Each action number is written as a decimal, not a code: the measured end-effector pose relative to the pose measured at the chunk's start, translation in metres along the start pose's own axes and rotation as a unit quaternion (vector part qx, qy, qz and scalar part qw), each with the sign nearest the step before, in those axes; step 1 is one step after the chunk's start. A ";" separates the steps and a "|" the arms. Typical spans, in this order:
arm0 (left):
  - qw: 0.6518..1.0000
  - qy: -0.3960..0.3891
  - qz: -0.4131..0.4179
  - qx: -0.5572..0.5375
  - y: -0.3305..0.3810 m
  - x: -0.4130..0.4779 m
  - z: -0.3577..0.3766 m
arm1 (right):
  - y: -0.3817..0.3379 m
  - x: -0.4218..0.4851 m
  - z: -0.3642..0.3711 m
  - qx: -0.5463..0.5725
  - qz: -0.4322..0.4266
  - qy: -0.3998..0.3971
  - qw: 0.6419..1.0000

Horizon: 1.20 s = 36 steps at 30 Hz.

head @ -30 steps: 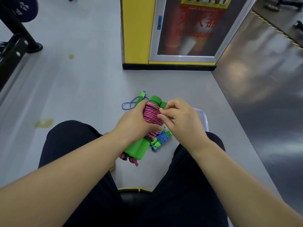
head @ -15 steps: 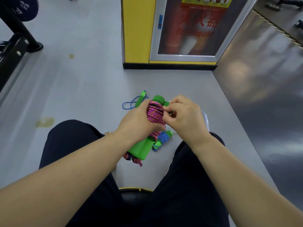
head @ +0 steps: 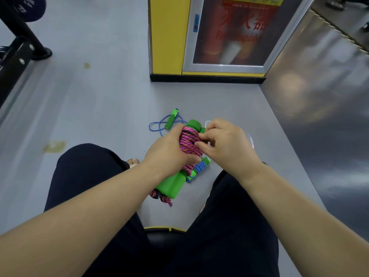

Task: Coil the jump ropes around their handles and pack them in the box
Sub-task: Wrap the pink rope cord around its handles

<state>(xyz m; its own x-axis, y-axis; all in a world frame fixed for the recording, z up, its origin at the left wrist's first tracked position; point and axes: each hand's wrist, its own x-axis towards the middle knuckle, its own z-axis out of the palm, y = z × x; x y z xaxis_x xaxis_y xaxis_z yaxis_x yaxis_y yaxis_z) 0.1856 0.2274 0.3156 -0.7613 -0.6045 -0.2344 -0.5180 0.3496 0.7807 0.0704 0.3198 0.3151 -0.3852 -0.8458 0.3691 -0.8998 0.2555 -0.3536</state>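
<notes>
I sit low over the grey floor (head: 95, 108), knees apart, with a yellow cabinet (head: 167, 37) against the wall ahead. The clear box (head: 250, 139) lies on the floor under my right hand, so only parts of its rim show. My left hand (head: 169, 154) is wrapped round the bundle I am working on, fingers curled over the turns to keep them from springing loose. My right hand (head: 227, 144) pinches the pink rope (head: 188, 141) between thumb and forefinger at the top of the coil. The pair of green foam handles (head: 171, 183) runs slantwise from below my left wrist up towards the box, with the rope wound round their upper half. I judge this to be the close of the coiling step for this rope: the last turn needs tucking under a neighbour so it holds. Then the bundle must go down into the box, which is just beneath it. A smaller blue-wound bundle (head: 199, 169) lies below my hands; whether it is inside the box I cannot tell. Further off, a blue rope (head: 157, 126) with a slim green handle (head: 171, 119) lies loose on the floor, not yet coiled. Short pink tails (head: 165, 199) hang from the near end of the handles.
</notes>
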 end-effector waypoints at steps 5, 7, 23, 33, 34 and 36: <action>1.000 0.011 -0.005 -0.010 0.001 0.003 0.003 | 0.001 0.001 0.011 -0.046 -0.023 0.049 0.997; 1.000 0.014 0.000 0.003 0.002 0.004 0.003 | 0.002 0.001 0.012 -0.044 -0.025 0.053 0.997; 0.996 0.040 0.025 0.082 0.001 0.007 -0.004 | 0.003 0.004 0.004 0.118 0.097 -0.004 0.988; 0.993 0.050 0.033 0.100 0.004 0.006 -0.005 | -0.002 0.008 0.011 0.072 0.105 0.034 0.991; 0.993 0.052 0.036 0.100 0.004 0.006 -0.005 | -0.002 0.007 0.012 0.081 0.105 0.038 0.990; 0.992 0.052 0.036 0.107 0.002 0.005 -0.004 | -0.001 0.005 0.016 0.083 0.094 0.037 0.991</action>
<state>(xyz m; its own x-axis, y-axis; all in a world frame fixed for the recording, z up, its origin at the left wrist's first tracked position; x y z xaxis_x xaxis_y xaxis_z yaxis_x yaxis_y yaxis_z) 0.1823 0.2219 0.3185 -0.7614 -0.6384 -0.1126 -0.5424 0.5324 0.6499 0.0728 0.3081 0.3037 -0.5624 -0.7523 0.3431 -0.7673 0.3201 -0.5557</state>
